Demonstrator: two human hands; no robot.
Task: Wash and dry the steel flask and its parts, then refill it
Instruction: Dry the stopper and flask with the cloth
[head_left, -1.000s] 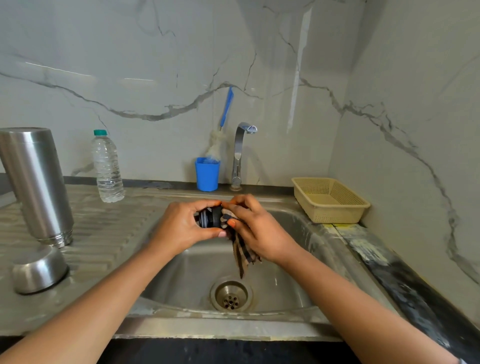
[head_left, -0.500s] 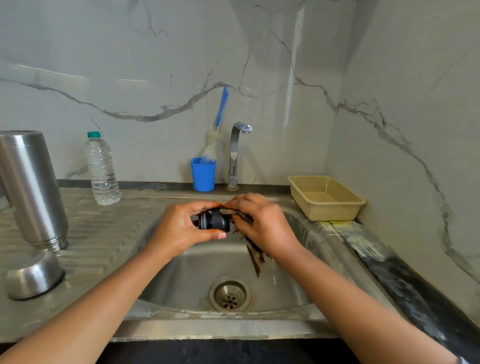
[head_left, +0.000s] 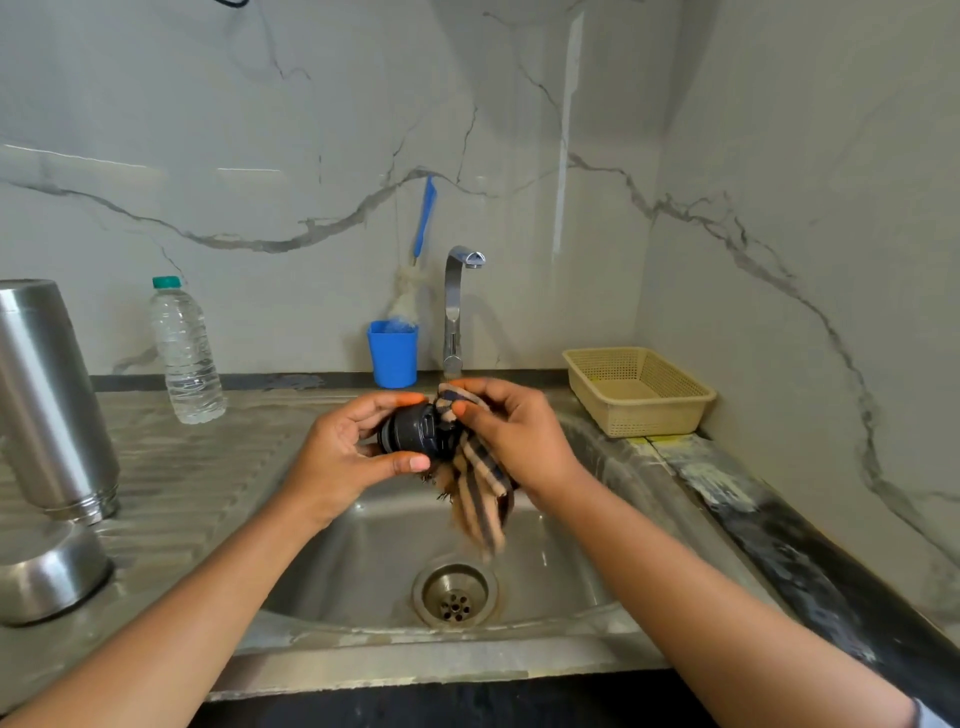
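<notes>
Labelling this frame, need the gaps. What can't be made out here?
Head view only.
black stopper: right end covered by the striped cloth and right hand; near side covered by the left hand.
striped cloth: lower end motion-blurred.
steel flask: cut by the left edge; stands mouth down, so its inside is hidden.
steel cap: cut by the left edge; inverted, so its inside is hidden.
Wet or dry: cannot tell.

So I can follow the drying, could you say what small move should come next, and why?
Probably turn the black stopper slightly in the left hand: the right hand holds the striped cloth against only one end.
</notes>
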